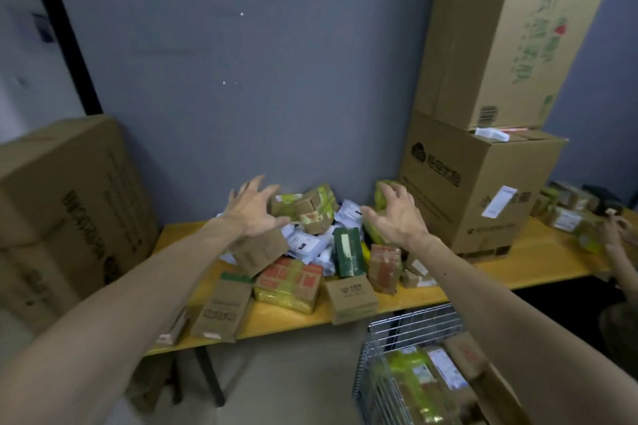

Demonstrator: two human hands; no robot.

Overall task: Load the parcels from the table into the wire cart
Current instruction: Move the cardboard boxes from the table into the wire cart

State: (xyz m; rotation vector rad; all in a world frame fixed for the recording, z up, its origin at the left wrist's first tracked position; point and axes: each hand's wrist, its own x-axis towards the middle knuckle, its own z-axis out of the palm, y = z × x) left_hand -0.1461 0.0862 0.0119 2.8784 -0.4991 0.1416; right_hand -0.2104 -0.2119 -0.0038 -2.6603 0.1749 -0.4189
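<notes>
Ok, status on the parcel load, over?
Left hand and right hand open, empty, over the parcel pile. Wire cart partly loaded. Nothing blocking.

The tabletop [538, 254] looks like smooth yellow wood with a dull sheen; most parcels [300, 281] on it are matt brown cardboard, several wrapped in glossy yellow-green tape; among them lie white, slightly shiny plastic mailers [303, 245]; the wire cart [414, 324] below the tabletop's front edge is bright bare metal; the large cartons [476, 183] are plain matt cardboard; the wall [241, 79] is flat matt grey.
</notes>
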